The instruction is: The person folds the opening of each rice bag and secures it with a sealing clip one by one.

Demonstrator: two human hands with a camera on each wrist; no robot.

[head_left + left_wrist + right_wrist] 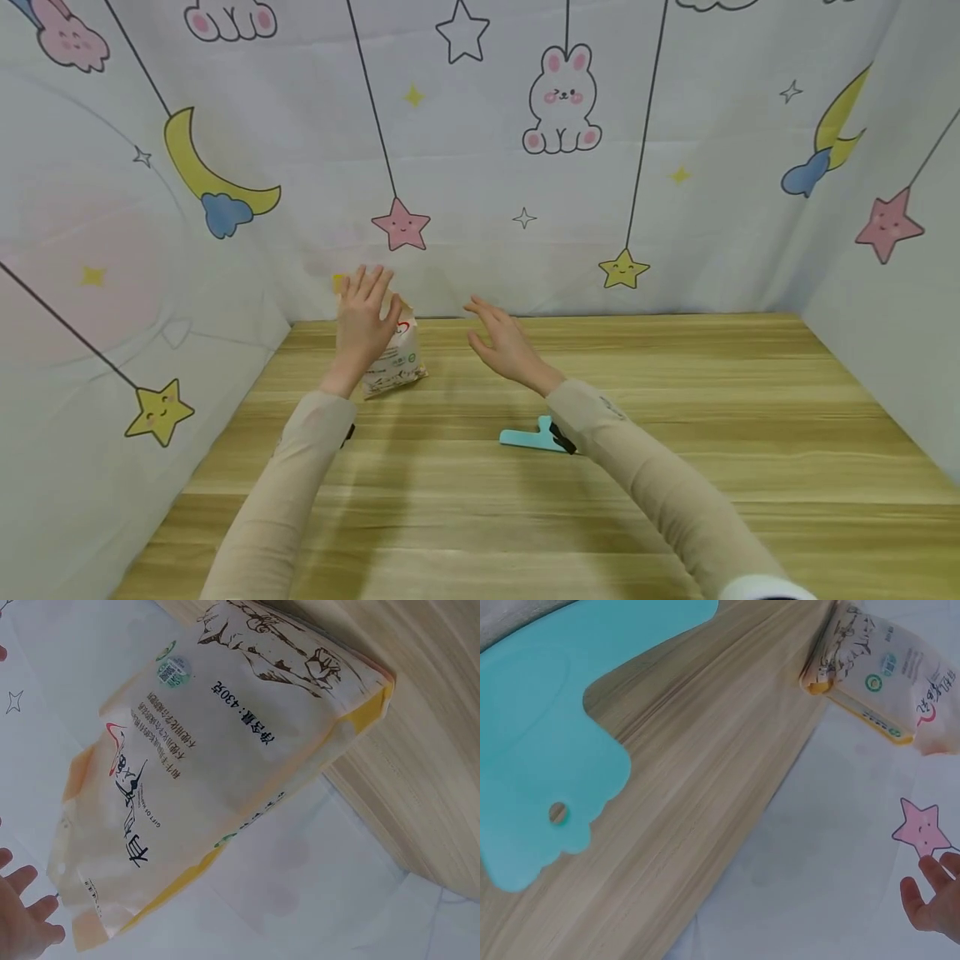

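A cream-coloured printed food bag with yellow edges stands upright at the back left of the table; its print reads 430 g. My left hand, fingers straight, is raised in front of the bag's upper part and hides some of it. In the left wrist view the left fingers show beside the bag's top end. To the right of the bag, my right hand is held up above the table with nothing in it. Below my right wrist lies a teal bag clip, partly hidden by the sleeve; its scalloped tab has a small hole.
The wood-grain table meets a white cloth backdrop printed with stars, moons and a rabbit. Cloth walls also close in the left and right sides. The bag stands near the table's back edge.
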